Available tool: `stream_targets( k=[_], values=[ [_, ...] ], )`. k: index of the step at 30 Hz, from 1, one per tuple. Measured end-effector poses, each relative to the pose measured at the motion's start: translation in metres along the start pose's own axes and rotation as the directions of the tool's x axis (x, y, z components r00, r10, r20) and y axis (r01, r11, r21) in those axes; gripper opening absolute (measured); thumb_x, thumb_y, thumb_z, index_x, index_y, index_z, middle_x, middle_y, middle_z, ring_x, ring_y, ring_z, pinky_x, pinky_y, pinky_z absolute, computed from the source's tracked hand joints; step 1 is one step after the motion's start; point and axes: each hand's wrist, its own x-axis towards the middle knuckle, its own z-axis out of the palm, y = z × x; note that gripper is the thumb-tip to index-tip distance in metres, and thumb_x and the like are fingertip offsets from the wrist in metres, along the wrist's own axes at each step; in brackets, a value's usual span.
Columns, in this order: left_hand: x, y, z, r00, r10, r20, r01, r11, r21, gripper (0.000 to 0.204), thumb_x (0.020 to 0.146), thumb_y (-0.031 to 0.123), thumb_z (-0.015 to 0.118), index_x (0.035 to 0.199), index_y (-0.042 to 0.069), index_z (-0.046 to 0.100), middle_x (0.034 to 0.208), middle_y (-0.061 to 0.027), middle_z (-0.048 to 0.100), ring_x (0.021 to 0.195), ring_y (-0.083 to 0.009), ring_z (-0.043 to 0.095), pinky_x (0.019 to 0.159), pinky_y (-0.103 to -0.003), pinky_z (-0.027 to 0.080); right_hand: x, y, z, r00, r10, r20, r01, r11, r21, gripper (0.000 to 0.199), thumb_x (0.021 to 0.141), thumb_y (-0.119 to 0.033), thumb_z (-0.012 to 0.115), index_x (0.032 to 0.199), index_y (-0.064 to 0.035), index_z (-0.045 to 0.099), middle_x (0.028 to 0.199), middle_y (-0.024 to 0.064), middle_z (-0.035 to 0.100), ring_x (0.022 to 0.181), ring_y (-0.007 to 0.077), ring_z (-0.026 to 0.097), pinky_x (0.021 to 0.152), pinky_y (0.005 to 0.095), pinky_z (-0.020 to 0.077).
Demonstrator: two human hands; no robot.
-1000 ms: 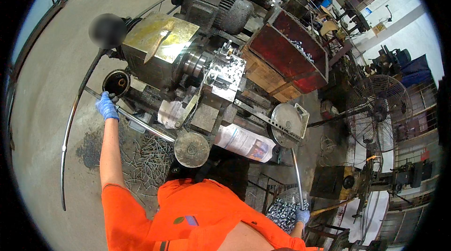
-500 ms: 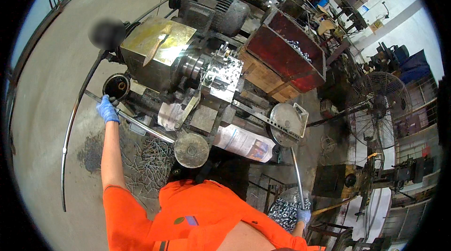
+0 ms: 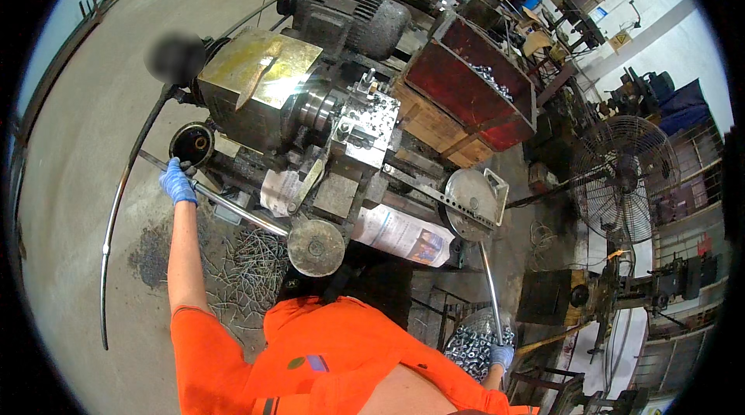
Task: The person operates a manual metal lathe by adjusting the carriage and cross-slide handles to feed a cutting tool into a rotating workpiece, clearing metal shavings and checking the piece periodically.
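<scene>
My left hand (image 3: 178,181), in a blue glove, is closed round a long lever handle (image 3: 242,211) that runs to a round metal hub (image 3: 316,248). On the right, my gloved right hand (image 3: 501,355) grips the lower end of another lever (image 3: 490,287), which slants up to a round disc (image 3: 468,199) with a perforated bar across it. Between them stands the lathe-like machine, with a bright chuck (image 3: 317,110) and a tool block (image 3: 367,129) sprinkled with metal chips. A basket of small metal parts (image 3: 470,349) sits beside my right hand.
Behind the machine are a ribbed motor (image 3: 353,17) and a red metal bin (image 3: 466,81) holding small parts. A caged fan (image 3: 627,170) stands at right. Thin metal shavings (image 3: 248,271) lie on the floor below my left arm. Printed paper (image 3: 403,235) rests on the machine bed.
Both hands keep their grip on the levers, with hardly any movement. The whole view has shifted very slightly.
</scene>
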Motion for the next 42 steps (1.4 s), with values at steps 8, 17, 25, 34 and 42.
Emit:
stream_targets(
  k=[8,17,25,34,42],
  values=[
    [-0.006,0.005,0.006,0.999,-0.031,-0.017,0.030,0.999,-0.020,0.015,0.082,0.009,0.057,0.090,-0.002,0.052,0.065,-0.0147,0.061,0.044,-0.0202,0.057,0.039,-0.029,0.050,0.022,0.029,0.028,1.000,-0.007,-0.001,0.007,1.000,-0.004,0.045,0.061,-0.034,0.069,0.090,0.0003,0.066,0.092,0.0246,0.063,0.092,0.0366,0.060,0.079,0.0412,0.0476],
    [-0.008,0.007,0.005,1.000,-0.029,0.000,0.029,0.998,-0.060,0.015,0.082,0.009,0.057,0.091,-0.003,0.051,0.064,-0.0160,0.060,0.044,-0.0221,0.057,0.040,-0.031,0.050,-0.002,0.000,0.000,0.998,-0.010,0.055,0.016,0.993,-0.114,0.047,0.064,-0.041,0.067,0.090,-0.0018,0.067,0.092,0.0235,0.063,0.092,0.0361,0.060,0.083,0.0402,0.0471],
    [-0.001,0.001,0.003,0.999,-0.040,-0.001,0.040,0.999,-0.027,0.016,0.082,0.010,0.057,0.090,-0.002,0.053,0.066,-0.0165,0.062,0.044,-0.0223,0.057,0.042,-0.031,0.052,0.013,0.018,0.020,0.998,0.013,0.067,-0.005,0.993,-0.117,0.047,0.064,-0.040,0.066,0.088,0.0005,0.066,0.091,0.0244,0.063,0.090,0.0358,0.061,0.081,0.0399,0.0479],
    [-0.001,0.002,0.003,0.999,-0.030,-0.013,0.030,0.999,-0.028,0.016,0.083,0.010,0.057,0.092,-0.003,0.054,0.068,-0.0169,0.062,0.046,-0.0226,0.059,0.042,-0.031,0.053,-0.014,-0.003,-0.004,0.999,-0.018,0.036,0.021,0.998,-0.063,0.051,0.065,-0.039,0.066,0.097,0.0006,0.063,0.098,0.0251,0.061,0.095,0.0369,0.059,0.084,0.0390,0.0470],
    [-0.001,0.001,0.002,1.000,-0.017,-0.006,0.017,1.000,-0.014,0.017,0.083,0.014,0.057,0.088,-0.003,0.055,0.069,-0.0151,0.062,0.049,-0.0211,0.059,0.043,-0.030,0.051,-0.023,-0.016,-0.015,0.995,0.083,0.058,-0.077,0.992,-0.102,0.050,0.064,-0.037,0.067,0.099,-0.0013,0.064,0.101,0.0257,0.060,0.098,0.0367,0.058,0.086,0.0399,0.0463]
  ],
)
